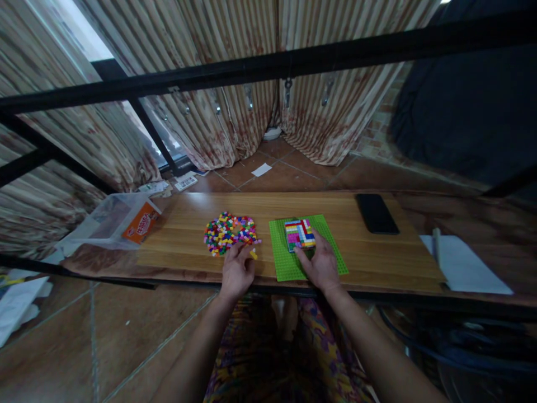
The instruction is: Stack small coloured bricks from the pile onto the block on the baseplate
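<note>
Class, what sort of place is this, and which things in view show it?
Probably a room in a home: long striped curtains hang over a tiled floor, and colourful toy bricks lie piled on a wood-grain tabletop.

Brick pile [224, 234] lies left of baseplate [289, 270]
A brick block [298, 234] sits on the baseplate; a phone [376, 214] lies farther right.
</note>
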Motion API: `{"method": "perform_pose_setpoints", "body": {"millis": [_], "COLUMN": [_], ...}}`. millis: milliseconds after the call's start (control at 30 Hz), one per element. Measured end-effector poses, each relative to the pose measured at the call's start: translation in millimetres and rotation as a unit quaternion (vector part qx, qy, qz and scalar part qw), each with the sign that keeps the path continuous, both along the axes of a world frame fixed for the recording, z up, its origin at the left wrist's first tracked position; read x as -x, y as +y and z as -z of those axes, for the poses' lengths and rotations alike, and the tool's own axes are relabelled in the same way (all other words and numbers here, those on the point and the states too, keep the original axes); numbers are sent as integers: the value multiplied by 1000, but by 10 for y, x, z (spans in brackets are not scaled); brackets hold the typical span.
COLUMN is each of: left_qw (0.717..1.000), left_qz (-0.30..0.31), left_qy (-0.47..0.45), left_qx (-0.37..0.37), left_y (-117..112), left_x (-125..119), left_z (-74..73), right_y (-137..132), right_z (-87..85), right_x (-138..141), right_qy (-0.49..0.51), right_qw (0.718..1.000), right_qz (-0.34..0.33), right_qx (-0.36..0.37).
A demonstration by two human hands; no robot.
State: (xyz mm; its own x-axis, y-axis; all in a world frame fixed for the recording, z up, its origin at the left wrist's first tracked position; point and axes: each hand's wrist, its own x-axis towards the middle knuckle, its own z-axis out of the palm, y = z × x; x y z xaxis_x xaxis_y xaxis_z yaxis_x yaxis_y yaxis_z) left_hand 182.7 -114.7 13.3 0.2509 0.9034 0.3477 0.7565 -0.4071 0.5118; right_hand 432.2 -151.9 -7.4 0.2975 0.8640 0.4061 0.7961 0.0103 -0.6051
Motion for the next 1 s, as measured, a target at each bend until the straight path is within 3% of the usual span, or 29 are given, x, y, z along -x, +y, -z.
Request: {"method": "perform_pose_setpoints", "body": {"millis": [167,267,467,567,700,833,1000], "left_qw": [999,991,933,922,932,939,920], "left_qz": [8,2,36,48,45,32,3], "left_qy": [-46,-123,-305,-336,-324,-316,-372], "left_qx": [5,57,185,185,153,131,122], "left_y": [80,68,47,95,162,167,127], "left_x": [4,-11,-339,-610,-886,-1022,-1126], "left_z": [-21,-48,-124,-185,-240,-227,-145], "right_y": [0,5,10,10,9,6,4], "right_z": [6,24,28,16,4,-14,-37], "right_x": [-1,0,3,7,12,20,29], "right_qy": [-3,-1,8,13,14,15,17], "right_qw": [1000,1000,1000,1000,1000,1000,1000], "right_qz": [2,1,-4,-6,-11,-12,-14], "right_qx": [0,-9,-19,-18,-19,-19,-20]}}
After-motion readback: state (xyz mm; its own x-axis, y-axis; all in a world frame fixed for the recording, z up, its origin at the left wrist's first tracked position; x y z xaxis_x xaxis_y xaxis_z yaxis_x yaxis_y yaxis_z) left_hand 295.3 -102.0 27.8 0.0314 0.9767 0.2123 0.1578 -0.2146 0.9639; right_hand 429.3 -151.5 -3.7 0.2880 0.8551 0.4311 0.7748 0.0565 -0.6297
